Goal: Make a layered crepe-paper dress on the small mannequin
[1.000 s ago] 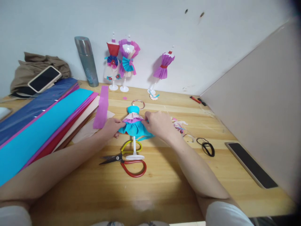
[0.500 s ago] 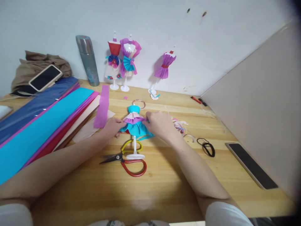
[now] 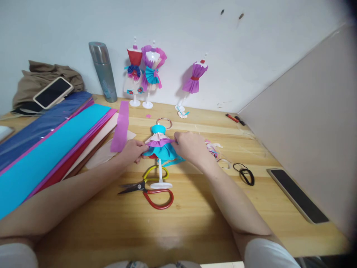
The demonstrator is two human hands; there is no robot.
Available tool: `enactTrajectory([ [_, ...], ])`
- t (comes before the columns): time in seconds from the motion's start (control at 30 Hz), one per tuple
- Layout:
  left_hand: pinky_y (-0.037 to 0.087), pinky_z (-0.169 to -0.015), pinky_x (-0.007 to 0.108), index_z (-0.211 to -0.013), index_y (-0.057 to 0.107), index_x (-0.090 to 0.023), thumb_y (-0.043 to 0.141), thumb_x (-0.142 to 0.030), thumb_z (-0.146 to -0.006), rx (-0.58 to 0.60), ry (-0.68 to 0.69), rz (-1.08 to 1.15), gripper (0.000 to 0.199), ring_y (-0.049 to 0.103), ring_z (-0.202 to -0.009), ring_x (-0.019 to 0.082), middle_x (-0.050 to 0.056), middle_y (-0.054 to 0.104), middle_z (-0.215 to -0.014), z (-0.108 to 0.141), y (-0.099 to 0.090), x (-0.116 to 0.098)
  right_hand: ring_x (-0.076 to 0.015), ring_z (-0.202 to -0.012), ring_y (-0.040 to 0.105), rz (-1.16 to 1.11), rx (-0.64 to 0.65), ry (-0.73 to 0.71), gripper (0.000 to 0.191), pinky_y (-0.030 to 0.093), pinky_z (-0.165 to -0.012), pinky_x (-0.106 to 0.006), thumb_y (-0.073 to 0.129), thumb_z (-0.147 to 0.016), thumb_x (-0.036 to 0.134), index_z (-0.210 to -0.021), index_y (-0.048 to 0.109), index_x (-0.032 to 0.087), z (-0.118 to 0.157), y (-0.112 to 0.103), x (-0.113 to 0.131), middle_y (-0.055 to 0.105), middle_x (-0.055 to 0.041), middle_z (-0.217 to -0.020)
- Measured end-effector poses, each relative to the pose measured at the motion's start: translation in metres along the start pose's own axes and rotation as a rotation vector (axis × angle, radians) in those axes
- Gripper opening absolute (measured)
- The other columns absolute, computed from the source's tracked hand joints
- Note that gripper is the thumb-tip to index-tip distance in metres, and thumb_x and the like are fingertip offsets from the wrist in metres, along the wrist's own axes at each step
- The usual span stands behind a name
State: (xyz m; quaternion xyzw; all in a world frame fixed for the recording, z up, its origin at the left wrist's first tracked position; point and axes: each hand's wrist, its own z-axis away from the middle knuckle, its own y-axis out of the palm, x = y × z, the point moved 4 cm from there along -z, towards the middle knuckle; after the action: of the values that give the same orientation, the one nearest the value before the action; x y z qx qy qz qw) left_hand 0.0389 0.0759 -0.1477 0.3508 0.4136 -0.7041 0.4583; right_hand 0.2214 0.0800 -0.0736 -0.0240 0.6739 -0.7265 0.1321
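A small dress form in a tiered paper dress (image 3: 161, 152), blue, cream and purple, stands on its white base in the middle of the table. My left hand (image 3: 134, 150) pinches the purple tier at its left edge. On the other side, my right hand (image 3: 188, 145) pinches the right end of the same purple tier, which is stretched between both hands. A blue strip (image 3: 174, 162) lies below my right hand. Open scissors (image 3: 143, 186) with one yellow and one red handle lie around the base.
Coloured paper sheets (image 3: 69, 137) and a purple strip (image 3: 120, 126) lie left. Behind stand a flask (image 3: 103, 74) and dressed forms (image 3: 134, 74). Paper scraps (image 3: 213, 149), a black band (image 3: 245, 175) and a phone (image 3: 297, 195) are on the right.
My right hand has moved slightly away from the dress, and the purple tier's right end now shows pulled outward. My left hand has shifted slightly left.
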Motion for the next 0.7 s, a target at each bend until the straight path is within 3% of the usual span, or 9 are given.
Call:
enactTrajectory([
  [0.23,0.03,-0.043,0.023,-0.053,0.054,-0.017,0.059,-0.031,-0.091,-0.009,0.061,-0.256,0.04,0.042,-0.037,0.009,-0.004,0.049,-0.042,0.006,-0.007,-0.016,-0.0353,-0.099,0.076,-0.018,0.023,-0.026,0.036,0.053,-0.074,-0.036,0.044,-0.096,0.028,-0.108,0.076,0.016,0.002,0.001,0.0,0.078,-0.0204,-0.098],
  [0.37,0.025,-0.049,0.024,-0.049,0.055,-0.016,0.067,-0.036,-0.084,-0.172,0.305,-0.509,0.041,0.046,-0.049,0.01,-0.002,0.05,-0.044,0.016,-0.017,-0.03,-0.0346,-0.099,0.075,-0.01,0.013,-0.029,0.037,0.053,-0.076,-0.036,0.043,-0.097,0.029,-0.107,0.076,0.016,0.001,0.003,0.0,0.078,-0.0208,-0.1],
  [0.43,0.026,-0.051,0.025,-0.056,0.062,-0.016,0.064,-0.037,-0.086,-0.222,0.432,-0.609,0.036,0.048,-0.053,0.011,-0.001,0.056,-0.049,0.023,-0.018,-0.034,-0.0348,-0.099,0.075,-0.01,0.009,-0.032,0.037,0.052,-0.076,-0.036,0.043,-0.098,0.03,-0.108,0.076,0.016,0.001,0.004,0.001,0.078,-0.0205,-0.099],
  [0.53,0.029,-0.053,0.024,-0.076,0.073,-0.016,0.056,-0.029,-0.09,-0.185,0.559,-0.64,0.026,0.05,-0.055,0.012,-0.001,0.06,-0.056,0.03,-0.013,-0.034,-0.0345,-0.099,0.075,-0.016,0.01,-0.039,0.037,0.052,-0.075,-0.036,0.043,-0.098,0.03,-0.109,0.076,0.016,0.001,0.003,0.001,0.079,-0.0197,-0.098],
  [0.7,0.039,-0.059,0.024,-0.097,0.076,-0.015,0.051,-0.018,-0.092,-0.265,0.721,-0.667,0.026,0.057,-0.062,0.012,0.002,0.072,-0.078,0.035,-0.016,-0.037,-0.0348,-0.098,0.076,-0.014,0.009,-0.047,0.038,0.052,-0.075,-0.036,0.042,-0.099,0.028,-0.108,0.076,0.016,0.003,0.001,0.001,0.079,-0.0194,-0.098],
])
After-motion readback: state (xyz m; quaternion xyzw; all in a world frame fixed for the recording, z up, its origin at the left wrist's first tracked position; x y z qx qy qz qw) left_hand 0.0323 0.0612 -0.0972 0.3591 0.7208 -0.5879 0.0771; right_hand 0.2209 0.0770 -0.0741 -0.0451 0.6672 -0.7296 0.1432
